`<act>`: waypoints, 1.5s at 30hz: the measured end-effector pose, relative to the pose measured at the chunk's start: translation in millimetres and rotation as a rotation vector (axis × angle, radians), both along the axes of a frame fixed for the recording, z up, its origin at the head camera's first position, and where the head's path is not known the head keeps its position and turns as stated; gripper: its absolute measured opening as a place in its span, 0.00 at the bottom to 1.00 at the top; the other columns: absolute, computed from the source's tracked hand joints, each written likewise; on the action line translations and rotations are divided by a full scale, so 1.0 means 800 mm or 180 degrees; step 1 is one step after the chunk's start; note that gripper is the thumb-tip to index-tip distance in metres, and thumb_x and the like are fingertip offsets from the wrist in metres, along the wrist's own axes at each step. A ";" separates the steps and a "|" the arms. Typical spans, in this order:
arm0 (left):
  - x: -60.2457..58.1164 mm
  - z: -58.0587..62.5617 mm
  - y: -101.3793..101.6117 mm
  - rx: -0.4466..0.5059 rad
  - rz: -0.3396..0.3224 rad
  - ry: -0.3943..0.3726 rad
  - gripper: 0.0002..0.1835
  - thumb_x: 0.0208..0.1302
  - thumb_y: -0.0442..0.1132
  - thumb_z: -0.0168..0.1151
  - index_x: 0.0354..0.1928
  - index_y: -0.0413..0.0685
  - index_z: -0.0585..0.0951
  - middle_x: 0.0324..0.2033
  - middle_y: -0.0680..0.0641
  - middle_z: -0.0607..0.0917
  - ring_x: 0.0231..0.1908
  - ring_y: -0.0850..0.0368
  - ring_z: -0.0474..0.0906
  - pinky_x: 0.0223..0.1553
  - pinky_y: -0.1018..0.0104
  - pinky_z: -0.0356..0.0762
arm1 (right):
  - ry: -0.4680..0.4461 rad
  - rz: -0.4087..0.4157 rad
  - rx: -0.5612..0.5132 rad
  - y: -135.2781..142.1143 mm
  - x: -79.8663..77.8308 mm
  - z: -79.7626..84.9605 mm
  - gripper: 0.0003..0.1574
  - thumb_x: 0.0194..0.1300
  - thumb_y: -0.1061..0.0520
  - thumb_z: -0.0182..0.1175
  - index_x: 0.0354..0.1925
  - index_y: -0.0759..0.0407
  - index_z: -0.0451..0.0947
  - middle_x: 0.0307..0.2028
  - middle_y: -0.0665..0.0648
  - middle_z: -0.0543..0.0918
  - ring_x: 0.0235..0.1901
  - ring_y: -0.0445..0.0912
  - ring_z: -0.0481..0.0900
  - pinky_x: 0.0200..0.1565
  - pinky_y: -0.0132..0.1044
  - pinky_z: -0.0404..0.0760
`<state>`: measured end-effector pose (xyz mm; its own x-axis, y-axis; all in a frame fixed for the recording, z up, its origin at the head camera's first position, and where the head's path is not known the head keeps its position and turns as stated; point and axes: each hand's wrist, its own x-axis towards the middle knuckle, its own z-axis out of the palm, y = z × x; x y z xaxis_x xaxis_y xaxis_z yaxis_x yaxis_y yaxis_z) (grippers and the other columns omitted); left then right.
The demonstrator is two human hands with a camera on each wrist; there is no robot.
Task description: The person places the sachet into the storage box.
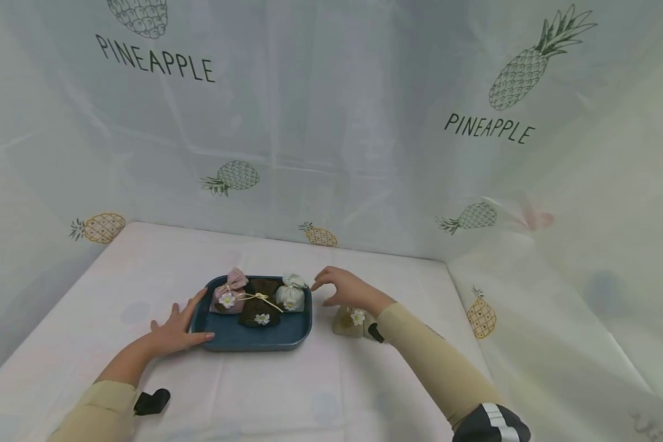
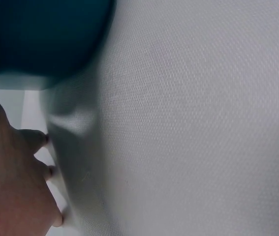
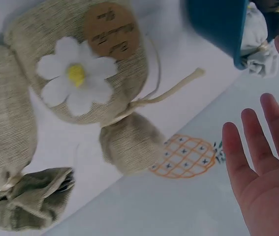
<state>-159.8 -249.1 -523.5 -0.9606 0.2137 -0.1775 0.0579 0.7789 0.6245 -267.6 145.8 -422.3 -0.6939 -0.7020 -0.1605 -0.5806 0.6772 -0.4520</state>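
Note:
A dark blue tray (image 1: 243, 339) holds three tied drawstring pouches along its far side: a pink pouch (image 1: 219, 302), a dark brown pouch (image 1: 251, 316) in the middle and a pale grey-white pouch (image 1: 290, 299) at the right. Each bears a white flower. My left hand (image 1: 171, 331) rests against the tray's left rim, fingers spread. Beside the right rim, close to the pale pouch, my right hand (image 1: 349, 287) holds nothing. Under its wrist lies a burlap pouch (image 1: 344, 323) with a flower; the right wrist view also shows a second burlap pouch (image 3: 4, 113) beside it.
A white cloth (image 1: 265, 393) covers the table. Pineapple-printed curtains (image 1: 331, 123) hang behind it and along the right side. Black straps (image 1: 153, 402) sit at the sleeves.

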 end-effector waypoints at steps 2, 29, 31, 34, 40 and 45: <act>0.000 0.000 0.000 0.0017 -0.0003 -0.0006 0.58 0.59 0.58 0.66 0.77 0.58 0.35 0.68 0.18 0.48 0.64 0.13 0.34 0.44 0.12 0.30 | 0.0005 0.0001 -0.0022 0.009 0.000 -0.001 0.23 0.56 0.62 0.73 0.51 0.55 0.83 0.57 0.54 0.75 0.60 0.51 0.71 0.61 0.44 0.70; 0.001 0.000 0.000 0.0066 0.0054 -0.0026 0.59 0.58 0.58 0.67 0.77 0.56 0.36 0.68 0.18 0.47 0.64 0.13 0.33 0.45 0.12 0.27 | -0.0432 -0.0488 0.0074 0.086 0.003 -0.037 0.23 0.51 0.62 0.75 0.47 0.51 0.85 0.59 0.57 0.74 0.60 0.53 0.71 0.61 0.50 0.68; 0.000 0.000 0.000 0.0068 0.0059 -0.0032 0.59 0.58 0.58 0.67 0.77 0.56 0.36 0.68 0.18 0.47 0.64 0.13 0.33 0.45 0.12 0.27 | -0.0450 -0.0507 0.0104 0.087 0.003 -0.040 0.23 0.51 0.62 0.75 0.47 0.51 0.85 0.59 0.55 0.75 0.61 0.53 0.70 0.62 0.50 0.68; -0.001 -0.001 0.000 0.0055 0.0066 -0.0043 0.59 0.58 0.59 0.66 0.77 0.56 0.35 0.68 0.18 0.47 0.64 0.13 0.33 0.45 0.12 0.28 | -0.0484 -0.0535 0.0123 0.088 0.003 -0.043 0.23 0.51 0.63 0.75 0.47 0.51 0.85 0.59 0.54 0.75 0.61 0.53 0.70 0.62 0.50 0.68; -0.001 -0.002 -0.001 0.0058 0.0061 -0.0029 0.59 0.58 0.59 0.66 0.77 0.57 0.36 0.68 0.18 0.47 0.64 0.13 0.33 0.45 0.12 0.28 | -0.0521 -0.0471 0.0080 0.086 0.000 -0.050 0.23 0.51 0.65 0.74 0.46 0.52 0.85 0.55 0.52 0.77 0.56 0.50 0.74 0.58 0.47 0.72; -0.001 -0.003 0.000 0.0039 0.0059 -0.0009 0.59 0.58 0.59 0.66 0.77 0.58 0.36 0.68 0.18 0.47 0.64 0.13 0.34 0.44 0.12 0.29 | -0.0559 -0.0487 0.0088 0.083 -0.002 -0.053 0.22 0.51 0.67 0.73 0.44 0.50 0.84 0.50 0.48 0.79 0.48 0.46 0.75 0.52 0.43 0.75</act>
